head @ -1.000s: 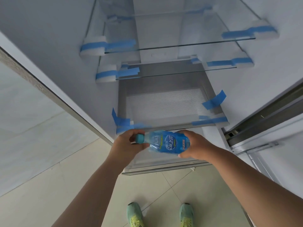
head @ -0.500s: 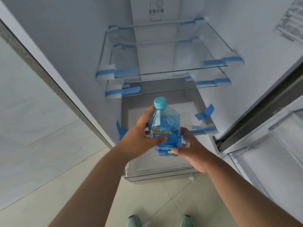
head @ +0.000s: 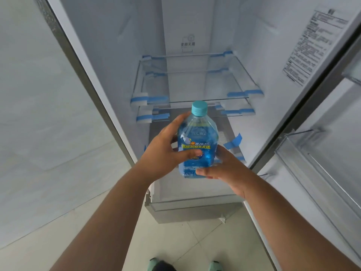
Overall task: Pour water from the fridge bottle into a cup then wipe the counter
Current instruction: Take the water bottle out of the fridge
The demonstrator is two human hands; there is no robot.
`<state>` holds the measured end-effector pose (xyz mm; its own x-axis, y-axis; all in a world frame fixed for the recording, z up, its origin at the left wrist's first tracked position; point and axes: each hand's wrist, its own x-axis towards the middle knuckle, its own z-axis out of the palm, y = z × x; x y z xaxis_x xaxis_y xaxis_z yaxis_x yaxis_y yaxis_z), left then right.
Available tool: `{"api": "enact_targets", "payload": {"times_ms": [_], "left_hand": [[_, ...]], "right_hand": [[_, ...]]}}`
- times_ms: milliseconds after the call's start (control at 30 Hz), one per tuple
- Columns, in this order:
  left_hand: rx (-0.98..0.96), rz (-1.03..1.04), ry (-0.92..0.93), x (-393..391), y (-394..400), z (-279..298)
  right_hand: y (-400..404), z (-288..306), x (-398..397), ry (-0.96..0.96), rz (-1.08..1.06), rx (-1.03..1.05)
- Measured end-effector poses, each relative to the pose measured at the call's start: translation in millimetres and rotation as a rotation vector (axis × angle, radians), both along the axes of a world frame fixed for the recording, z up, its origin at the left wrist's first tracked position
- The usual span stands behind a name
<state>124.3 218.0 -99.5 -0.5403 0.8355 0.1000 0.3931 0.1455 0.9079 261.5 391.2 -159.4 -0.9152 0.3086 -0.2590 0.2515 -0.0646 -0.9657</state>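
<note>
Bottle [head: 197, 141] standing upright in the middle of the frame, out in front of the open fridge [head: 187, 45], blue cap [head: 199, 108] screwed on top. Left hand [head: 166, 151] wrapping around the left side, thumb lying across the label. Right hand [head: 224, 169] cupping the low right corner, fingers curling under the bottom edge. Both hands gripping the bottle, neither one letting go.

Glass shelves [head: 195, 98] sitting bare behind it, blue tape at the corners. Drawer [head: 195, 204] sticking out low in the middle. Fridge door [head: 322, 153] hanging open at the right of the frame. Green shoes peeking in at the bottom edge, on pale floor tiles [head: 185, 241].

No cup and no surface showing anywhere, so pouring probably still far off.

Things that might go wrong: a cold bottle feeling wet and slippery, sliding down through the hands onto the floor. Bumping the pulled-out drawer with a leg while turning away. Knocking the open door with an elbow. Forgetting to close the fridge. Squeezing too hard once the cap comes off, sending water splashing out.
</note>
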Motion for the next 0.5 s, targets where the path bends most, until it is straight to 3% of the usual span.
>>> {"api": "enact_targets", "payload": {"times_ms": [233,500], "left_hand": [[0.059,-0.121,-0.030,-11,14,21],[0.078,-0.460,-0.092,-46,42,24]], "right_hand": [[-8,24,11,-0.047,-0.170,0.065],[-44,37,15,-0.111,-0.552,0.131]]}}
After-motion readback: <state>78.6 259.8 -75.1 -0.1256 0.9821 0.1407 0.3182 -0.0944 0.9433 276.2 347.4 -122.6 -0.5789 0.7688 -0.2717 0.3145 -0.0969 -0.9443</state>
